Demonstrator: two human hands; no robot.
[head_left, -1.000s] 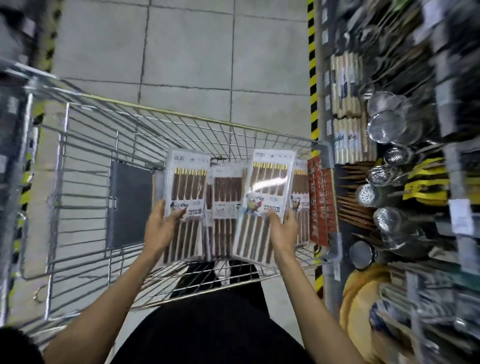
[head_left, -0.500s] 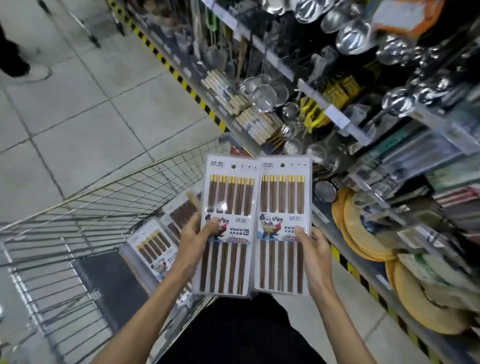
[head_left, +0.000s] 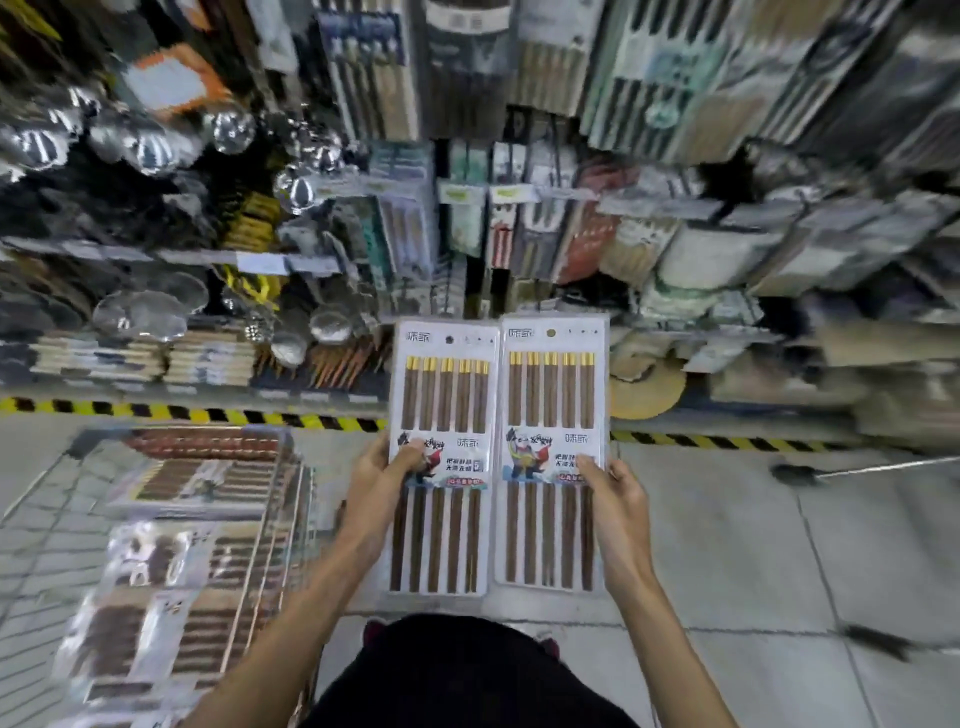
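Holding two packs of chopsticks up side by side in front of the store shelves, that's the whole scene. The left hand (head_left: 380, 486) grips the left pack (head_left: 444, 400) at its left edge about halfway down, thumb pressed on the printed label and fingers tucked behind. The right hand (head_left: 621, 504) does the same on the right pack (head_left: 550, 395), thumb on the front near the label and the rest of the fingers wrapped around the right edge. Both packs are upright with the gold tips at the top, and their inner edges touch or overlap a little. I can't tell which. They sit over the tiled floor (head_left: 727, 545), just in front of the yellow and black tape (head_left: 208, 415) along the base of the shelving.

Off to the left is a wire shopping cart (head_left: 36, 525), pretty blurry, with more chopstick packs (head_left: 197, 488) lying flat in it. Behind everything, the shelves (head_left: 260, 262) are packed with metal strainers (head_left: 140, 317) and ladles on the left, and hanging chopstick packs in the middle and right. A round straw-coloured thing (head_left: 647, 389) peeks out just right of the right pack, too blurry to name.
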